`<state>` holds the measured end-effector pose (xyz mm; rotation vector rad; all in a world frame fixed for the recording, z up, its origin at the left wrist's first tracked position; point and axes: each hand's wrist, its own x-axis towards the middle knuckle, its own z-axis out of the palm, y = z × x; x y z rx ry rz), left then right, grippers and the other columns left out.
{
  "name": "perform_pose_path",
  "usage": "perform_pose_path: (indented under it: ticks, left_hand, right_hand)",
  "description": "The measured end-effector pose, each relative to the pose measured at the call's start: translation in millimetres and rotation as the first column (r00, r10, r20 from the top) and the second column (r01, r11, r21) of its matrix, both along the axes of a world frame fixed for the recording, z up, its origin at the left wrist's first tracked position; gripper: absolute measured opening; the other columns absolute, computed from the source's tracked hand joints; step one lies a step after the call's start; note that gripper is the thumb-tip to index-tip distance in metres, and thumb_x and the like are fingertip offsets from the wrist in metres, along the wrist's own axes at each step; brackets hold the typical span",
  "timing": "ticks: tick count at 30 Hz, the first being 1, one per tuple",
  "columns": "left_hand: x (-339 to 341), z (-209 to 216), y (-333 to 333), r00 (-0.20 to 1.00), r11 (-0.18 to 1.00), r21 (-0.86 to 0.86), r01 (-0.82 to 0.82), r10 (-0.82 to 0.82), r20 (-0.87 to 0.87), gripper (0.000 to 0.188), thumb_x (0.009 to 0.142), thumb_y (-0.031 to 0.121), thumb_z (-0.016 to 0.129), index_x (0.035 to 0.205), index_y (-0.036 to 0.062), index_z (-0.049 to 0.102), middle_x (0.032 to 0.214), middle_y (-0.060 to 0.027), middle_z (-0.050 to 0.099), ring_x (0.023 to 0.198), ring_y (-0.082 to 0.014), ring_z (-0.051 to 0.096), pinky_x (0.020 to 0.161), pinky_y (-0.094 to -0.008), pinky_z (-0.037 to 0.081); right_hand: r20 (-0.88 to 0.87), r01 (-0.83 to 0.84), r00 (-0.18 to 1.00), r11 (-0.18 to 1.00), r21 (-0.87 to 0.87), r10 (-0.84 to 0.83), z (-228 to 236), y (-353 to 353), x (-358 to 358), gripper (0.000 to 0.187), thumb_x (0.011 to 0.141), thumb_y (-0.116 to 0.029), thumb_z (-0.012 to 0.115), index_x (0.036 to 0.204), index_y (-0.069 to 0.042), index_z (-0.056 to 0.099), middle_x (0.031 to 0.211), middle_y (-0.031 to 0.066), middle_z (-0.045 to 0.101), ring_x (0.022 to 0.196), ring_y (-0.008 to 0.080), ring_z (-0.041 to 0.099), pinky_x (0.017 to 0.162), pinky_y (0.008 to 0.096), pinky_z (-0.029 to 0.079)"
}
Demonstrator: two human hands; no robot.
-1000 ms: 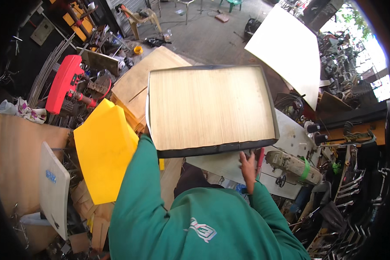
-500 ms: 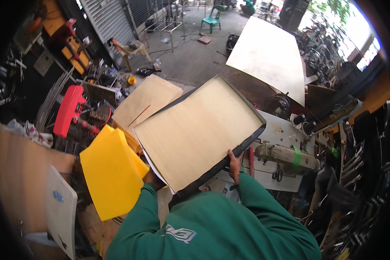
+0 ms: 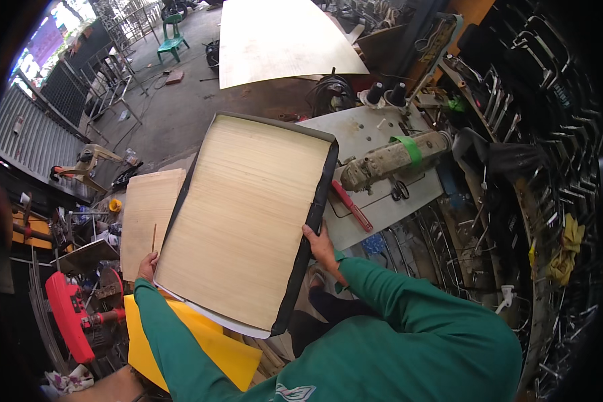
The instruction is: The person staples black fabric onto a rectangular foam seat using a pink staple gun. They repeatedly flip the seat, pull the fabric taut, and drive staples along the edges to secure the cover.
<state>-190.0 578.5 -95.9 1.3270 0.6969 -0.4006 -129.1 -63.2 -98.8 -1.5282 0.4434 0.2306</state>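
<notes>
I hold a large plywood panel [image 3: 241, 214] with black covering material [image 3: 318, 194] folded up round its edges. My right hand [image 3: 321, 246] grips the panel's right edge, thumb on the black border. At the lower left edge my left hand [image 3: 149, 266] is closed on the panel; its fingers are partly hidden beneath. White material [image 3: 231, 324] shows along the near edge, under the wood. Next to my left hand, a thin brown stick [image 3: 155, 238] lies on a stack of bare plywood boards [image 3: 141, 208].
A sewing machine [image 3: 395, 161] with green tape stands on a pale table [image 3: 348, 130], beside a red-handled tool [image 3: 352, 206] and black scissors [image 3: 400, 190]. Yellow foam sheets [image 3: 201, 342] lie near my left arm. A red machine [image 3: 68, 315] is at left, a large pale sheet [image 3: 281, 43] beyond.
The panel has turned counterclockwise and shifted left, with both hands on it. My left hand has moved up along its left edge. The view has swung to the right.
</notes>
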Motion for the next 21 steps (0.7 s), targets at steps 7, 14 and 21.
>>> perform_pose_path:
  ticks: [7,14,21]
  left_hand:
    - [-22.8,60.4,-50.8,0.970,0.985,0.129,0.118,-0.086,-0.228,0.068,0.102,0.057,0.068,0.145,0.0039,0.069,0.129,-0.0186,0.080,0.109,-0.0345,0.079,0.104,-0.0469,0.062]
    - [-84.5,358.5,-153.6,0.901,0.840,0.362,0.403,-0.434,0.003,0.098,0.105,0.053,0.070,0.175,-0.0001,0.027,0.180,-0.0200,0.033,0.159,-0.0347,0.043,0.135,-0.0407,0.027]
    - [-124.2,481.9,-332.3,0.459,0.505,0.420,0.754,-0.862,0.213,0.095,0.091,0.064,0.082,0.164,0.0087,0.057,0.169,-0.0253,0.044,0.155,-0.0393,0.045,0.132,-0.0502,0.033]
  right_hand:
    - [0.044,0.217,0.969,0.927,0.305,-0.242,26.7,45.0,-68.3,0.079,0.105,-0.039,0.082,0.166,-0.005,0.044,0.148,0.0124,0.065,0.136,0.0250,0.061,0.115,0.0403,0.050]
    - [0.013,0.047,0.998,0.908,0.417,-0.058,17.8,61.8,-55.5,0.077,0.106,-0.042,0.079,0.164,-0.004,0.046,0.148,0.0137,0.068,0.134,0.0271,0.064,0.114,0.0426,0.052]
    - [-0.036,-0.191,0.972,0.863,0.467,0.234,55.9,95.7,18.8,0.094,0.105,-0.067,0.066,0.164,0.003,0.046,0.158,0.0204,0.061,0.145,0.0371,0.059,0.122,0.0487,0.047]
